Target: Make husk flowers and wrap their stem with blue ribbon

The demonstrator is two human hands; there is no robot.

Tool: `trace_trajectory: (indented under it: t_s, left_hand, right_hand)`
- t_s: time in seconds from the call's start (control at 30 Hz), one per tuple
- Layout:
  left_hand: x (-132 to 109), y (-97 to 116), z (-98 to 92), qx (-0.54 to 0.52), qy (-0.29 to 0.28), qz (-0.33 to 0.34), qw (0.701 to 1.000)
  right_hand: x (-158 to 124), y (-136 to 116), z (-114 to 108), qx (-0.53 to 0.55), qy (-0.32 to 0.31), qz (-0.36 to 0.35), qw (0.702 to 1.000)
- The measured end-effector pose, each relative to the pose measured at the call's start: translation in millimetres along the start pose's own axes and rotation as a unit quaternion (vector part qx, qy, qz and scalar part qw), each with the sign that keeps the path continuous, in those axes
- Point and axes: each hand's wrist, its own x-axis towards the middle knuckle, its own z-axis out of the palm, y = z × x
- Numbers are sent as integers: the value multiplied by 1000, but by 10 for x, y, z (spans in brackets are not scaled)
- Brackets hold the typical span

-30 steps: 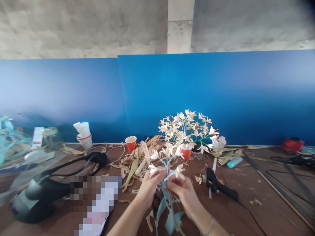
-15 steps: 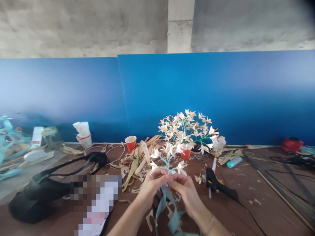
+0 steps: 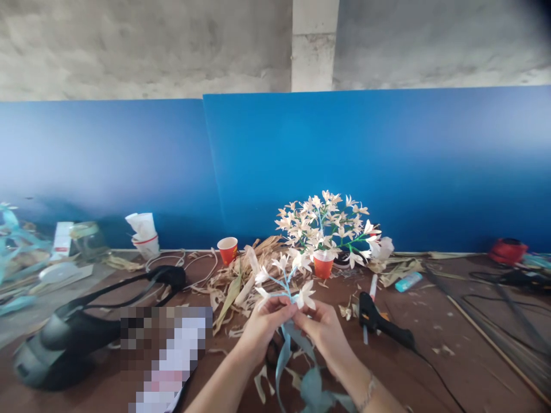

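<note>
My left hand [image 3: 267, 322] pinches the base of a small flower branch [image 3: 287, 282], which has blue-wrapped stems and white blossoms. Close against it, my right hand [image 3: 319, 327] has thumb and fingers pressed together at the same stem, by the lowest right blossom. A light blue strip [image 3: 283, 364] hangs in loops below both hands. Behind them a large bunch of white flowers [image 3: 329, 223] on green and blue stems rises from a red paper cup [image 3: 322, 266].
Dry husks [image 3: 241, 281] lie behind my hands. A black glue gun [image 3: 385, 324] with its cord is at right, near a turquoise lighter-like item [image 3: 408, 281]. At left are a black headset-like object [image 3: 64, 344], another red cup [image 3: 228, 250] and a glass jar [image 3: 88, 241].
The flower branch has tilted and shifted slightly left in my fingers. Below my hands, the blue strip has swung and changed its loops.
</note>
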Motion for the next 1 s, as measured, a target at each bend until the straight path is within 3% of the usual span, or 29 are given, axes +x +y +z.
trace_trajectory:
  t_s: [0.1,0.27,0.4,0.6,0.8,0.9,1.0]
  left_hand:
    - [14,13,-13,-44,43,-7,998]
    - [68,83,-89,-110,87,21,990]
    - [119,118,-157,-124,122,45,984]
    - [127,148,-201,-105,77,76,989]
    - [157,214,-245,38,120,107,986]
    - [219,217,-339,143,155,157,965]
    - [249,218,-450,220,186,201,936]
  right_hand:
    - [13,21,-4,-22,-14,16,1000]
    - [11,42,-17,-101,-42,-30,994]
    - [2,21,-17,-69,-40,-12,997]
    - [-7,27,30,-47,-69,45,995]
    - [60,16,-76,-18,-41,79,996]
    - [102,-54,-198,7,-25,89,996]
    - [111,-120,-329,0,-58,120,991]
